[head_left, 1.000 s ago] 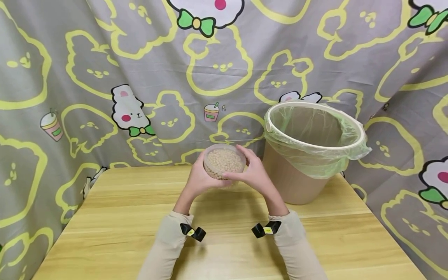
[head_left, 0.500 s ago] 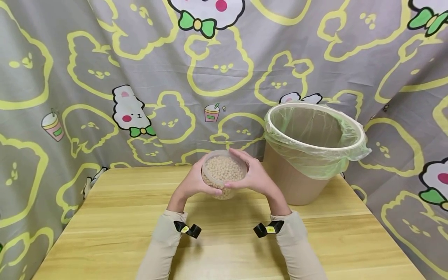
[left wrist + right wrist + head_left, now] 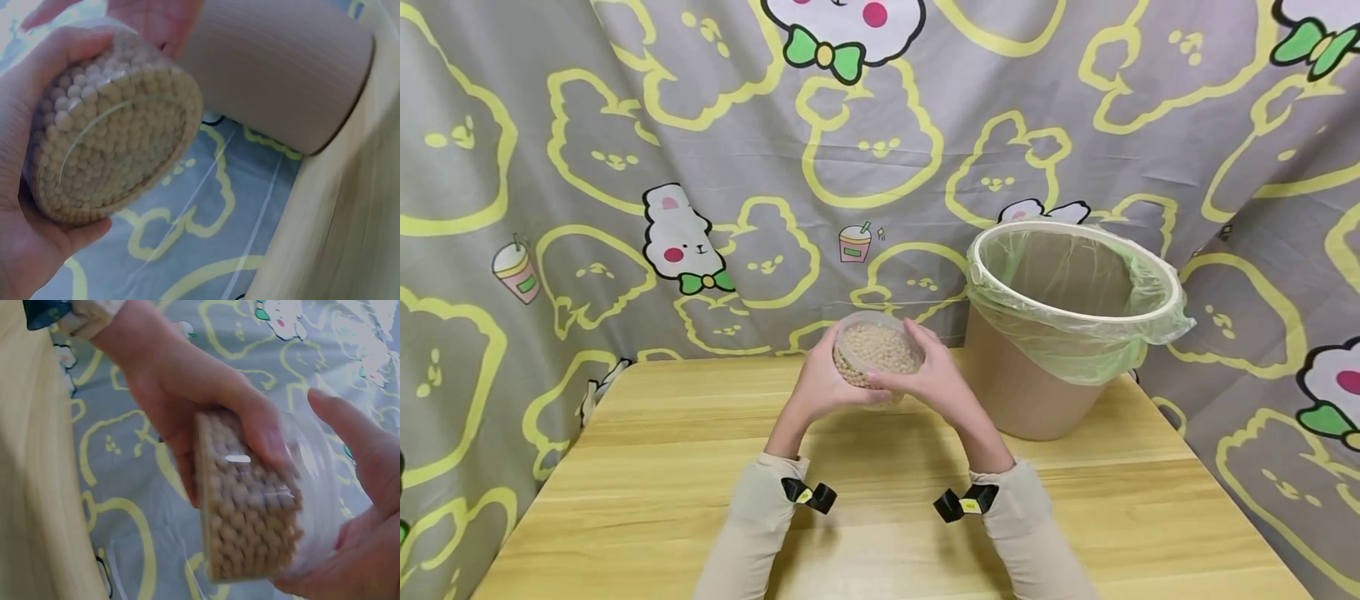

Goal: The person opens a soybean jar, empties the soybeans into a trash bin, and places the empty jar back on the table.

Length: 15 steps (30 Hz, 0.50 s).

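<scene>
A clear round plastic jar (image 3: pixel 878 348), part-filled with small beige balls, is held up over the far part of the table. My left hand (image 3: pixel 822 377) grips it around the left side, thumb toward me. From the right, my right hand (image 3: pixel 936 377) holds it near the top, its thumb across the front of the rim. The left wrist view shows the ball-covered underside of the jar (image 3: pixel 119 140), lifted off the tabletop. In the right wrist view, balls lie against the jar's base, with a clear band by the right hand (image 3: pixel 369 531).
A beige bin (image 3: pixel 1030 392) with a pale rim and a thin green liner bag (image 3: pixel 1075 350) stands on the table at the right, close by the right hand. Behind the wooden table (image 3: pixel 647 467) hangs a grey patterned curtain (image 3: pixel 760 150).
Both hands lowered the jar a little and showed more of its front side half a second ago. Now it is raised again, and the right thumb has shifted left along the rim.
</scene>
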Each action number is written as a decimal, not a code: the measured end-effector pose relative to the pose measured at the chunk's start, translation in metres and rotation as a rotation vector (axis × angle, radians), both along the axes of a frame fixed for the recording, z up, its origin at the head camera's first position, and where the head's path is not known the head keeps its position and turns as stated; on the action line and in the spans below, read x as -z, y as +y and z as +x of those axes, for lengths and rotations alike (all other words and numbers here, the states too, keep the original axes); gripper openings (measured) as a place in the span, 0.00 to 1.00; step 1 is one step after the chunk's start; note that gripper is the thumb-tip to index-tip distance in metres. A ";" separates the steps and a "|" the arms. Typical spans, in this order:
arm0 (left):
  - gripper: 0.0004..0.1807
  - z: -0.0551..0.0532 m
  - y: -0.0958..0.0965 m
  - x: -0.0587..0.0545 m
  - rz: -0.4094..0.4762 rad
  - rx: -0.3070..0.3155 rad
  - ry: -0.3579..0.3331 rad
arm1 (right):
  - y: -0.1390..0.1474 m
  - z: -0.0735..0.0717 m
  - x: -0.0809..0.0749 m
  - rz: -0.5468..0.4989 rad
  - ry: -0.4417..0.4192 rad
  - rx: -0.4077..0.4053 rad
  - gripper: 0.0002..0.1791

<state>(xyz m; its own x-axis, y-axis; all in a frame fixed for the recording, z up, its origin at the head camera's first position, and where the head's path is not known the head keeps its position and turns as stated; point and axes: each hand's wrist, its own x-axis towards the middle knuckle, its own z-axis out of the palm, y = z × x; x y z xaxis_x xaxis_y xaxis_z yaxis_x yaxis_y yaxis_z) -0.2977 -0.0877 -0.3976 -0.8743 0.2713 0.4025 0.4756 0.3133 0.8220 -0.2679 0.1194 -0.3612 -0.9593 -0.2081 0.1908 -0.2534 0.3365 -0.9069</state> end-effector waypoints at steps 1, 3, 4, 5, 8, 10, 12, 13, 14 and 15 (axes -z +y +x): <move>0.65 0.001 0.002 0.000 -0.026 -0.027 0.009 | -0.002 0.000 0.001 0.001 -0.006 0.024 0.65; 0.67 0.002 0.006 0.000 -0.063 -0.053 0.030 | -0.006 0.001 0.003 0.001 -0.007 0.069 0.66; 0.68 0.003 0.007 0.000 -0.071 -0.056 0.042 | -0.008 0.001 0.004 0.001 0.001 0.087 0.66; 0.68 0.003 0.008 0.000 -0.073 -0.053 0.053 | -0.009 0.001 0.005 -0.001 0.009 0.101 0.66; 0.66 0.001 0.008 0.001 -0.056 -0.013 0.064 | -0.011 0.001 0.005 0.007 0.036 0.124 0.64; 0.65 -0.001 0.005 0.002 -0.034 0.029 0.055 | -0.010 0.001 0.003 0.015 0.054 0.105 0.63; 0.64 -0.003 0.001 0.004 -0.003 0.091 0.034 | -0.007 0.001 0.002 0.030 0.074 0.063 0.63; 0.63 -0.005 -0.001 0.005 0.015 0.126 0.022 | -0.005 0.000 0.002 0.037 0.088 0.035 0.62; 0.62 -0.006 -0.003 0.005 0.033 0.161 0.012 | -0.003 0.000 0.001 0.044 0.102 0.004 0.62; 0.62 -0.007 -0.005 0.006 0.050 0.197 0.001 | -0.001 -0.001 0.001 0.051 0.117 -0.025 0.61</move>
<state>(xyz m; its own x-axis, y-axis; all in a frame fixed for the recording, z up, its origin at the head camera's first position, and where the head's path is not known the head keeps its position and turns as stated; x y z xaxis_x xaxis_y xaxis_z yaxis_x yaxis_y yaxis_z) -0.3046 -0.0932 -0.4036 -0.8058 0.4169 0.4206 0.5246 0.1732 0.8335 -0.2688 0.1181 -0.3622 -0.9253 -0.2439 0.2902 -0.3658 0.3734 -0.8525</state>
